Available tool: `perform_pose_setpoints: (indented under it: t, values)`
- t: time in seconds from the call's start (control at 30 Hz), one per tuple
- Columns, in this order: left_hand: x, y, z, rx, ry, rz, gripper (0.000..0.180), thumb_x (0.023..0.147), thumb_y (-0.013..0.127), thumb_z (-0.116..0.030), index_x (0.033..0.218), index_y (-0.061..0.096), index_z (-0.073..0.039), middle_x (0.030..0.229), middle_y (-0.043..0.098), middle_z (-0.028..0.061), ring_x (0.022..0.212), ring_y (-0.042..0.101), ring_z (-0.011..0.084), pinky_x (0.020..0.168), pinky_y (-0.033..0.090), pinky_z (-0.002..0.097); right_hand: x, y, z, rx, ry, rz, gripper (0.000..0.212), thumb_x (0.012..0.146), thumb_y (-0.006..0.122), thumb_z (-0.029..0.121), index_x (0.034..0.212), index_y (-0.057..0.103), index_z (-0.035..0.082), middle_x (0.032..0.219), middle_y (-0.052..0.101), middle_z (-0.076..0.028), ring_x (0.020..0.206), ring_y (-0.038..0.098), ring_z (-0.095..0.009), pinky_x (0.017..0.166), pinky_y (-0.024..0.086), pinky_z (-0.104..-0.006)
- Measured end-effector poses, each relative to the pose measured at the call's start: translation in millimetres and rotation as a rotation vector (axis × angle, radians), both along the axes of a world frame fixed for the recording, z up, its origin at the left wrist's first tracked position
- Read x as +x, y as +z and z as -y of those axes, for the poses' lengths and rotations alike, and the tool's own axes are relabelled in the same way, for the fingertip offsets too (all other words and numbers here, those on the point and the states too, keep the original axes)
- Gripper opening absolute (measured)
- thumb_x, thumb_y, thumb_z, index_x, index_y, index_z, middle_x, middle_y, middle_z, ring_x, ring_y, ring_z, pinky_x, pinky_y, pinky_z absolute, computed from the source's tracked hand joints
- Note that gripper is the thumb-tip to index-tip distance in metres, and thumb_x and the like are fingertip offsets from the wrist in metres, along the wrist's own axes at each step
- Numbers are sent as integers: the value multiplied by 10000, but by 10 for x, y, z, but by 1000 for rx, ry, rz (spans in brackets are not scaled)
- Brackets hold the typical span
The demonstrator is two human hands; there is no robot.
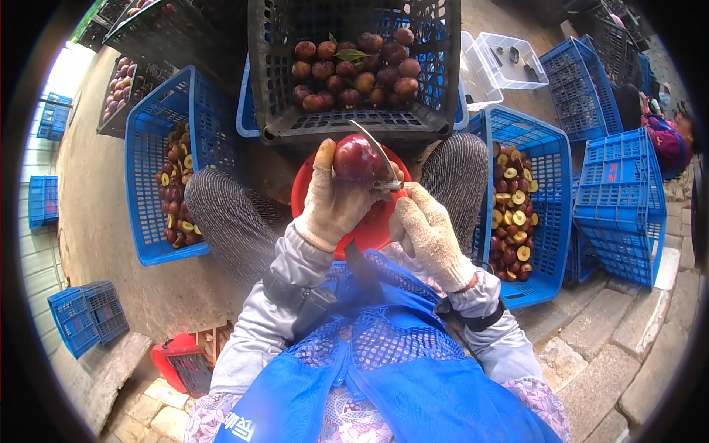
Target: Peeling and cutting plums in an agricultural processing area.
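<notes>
My left hand (pixel 336 199), in a pale work glove, holds up a dark red plum (pixel 357 156) with its fingers wrapped round it. My right hand (pixel 428 229), gloved too, is closed on the handle of a small curved knife (pixel 375 148). The blade arcs over the plum's right side; whether it has cut in, I cannot tell. Below both hands sits a red basin (pixel 301 196) between my knees, its inside mostly hidden. Just beyond, a tilted black crate (pixel 354 127) holds several whole plums (pixel 351 70) and a few green leaves.
Blue crates with cut plums stand on my left (pixel 140 192) and right (pixel 550 221). Stacked blue crates (pixel 619 199) rise farther right. A clear plastic bin (pixel 517 63) lies at the back right. A red container (pixel 181 362) is at the lower left.
</notes>
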State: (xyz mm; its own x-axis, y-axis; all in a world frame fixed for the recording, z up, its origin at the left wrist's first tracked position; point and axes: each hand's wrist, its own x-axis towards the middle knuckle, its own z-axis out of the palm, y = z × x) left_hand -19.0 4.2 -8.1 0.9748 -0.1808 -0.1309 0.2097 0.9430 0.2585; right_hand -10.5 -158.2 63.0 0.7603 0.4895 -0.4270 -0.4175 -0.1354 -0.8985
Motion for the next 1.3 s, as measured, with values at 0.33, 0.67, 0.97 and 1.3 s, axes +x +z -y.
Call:
perform_pose_setpoints:
  t: [0.33, 0.67, 0.97, 1.3]
  values:
    - [3, -69, 26, -80, -19, -9, 702, 864, 389, -609, 1192, 482, 5, 1058, 584, 231, 1028, 560, 361, 902, 432, 467, -18, -143, 14, 26, 6, 35, 180, 943, 463, 164, 1031, 534, 24, 630, 493, -9, 542, 453, -70, 500, 378, -239]
    - [-34, -16, 58, 70, -39, 2, 650, 880, 371, -607, 1146, 519, -33, 1031, 600, 187, 968, 575, 315, 901, 425, 444, -5, -186, 38, 48, 12, 85, 194, 943, 465, 168, 1055, 527, 22, 626, 490, -12, 534, 456, -73, 490, 373, -235]
    - [-9, -62, 75, 135, 2, -76, 664, 881, 383, -594, 1168, 502, -7, 1017, 593, 251, 969, 575, 351, 890, 430, 462, 7, -203, 94, 79, 15, 1, 295, 945, 466, 169, 1203, 496, 28, 642, 448, 45, 525, 396, -37, 479, 347, -200]
    - [-28, 67, 186, 250, -57, -36, 675, 894, 374, -577, 1229, 449, 4, 1120, 556, 245, 1046, 560, 325, 908, 442, 422, -24, -519, 203, 203, 38, 42, 312, 934, 464, 143, 1223, 471, 25, 663, 464, 44, 551, 398, -25, 496, 336, -193]
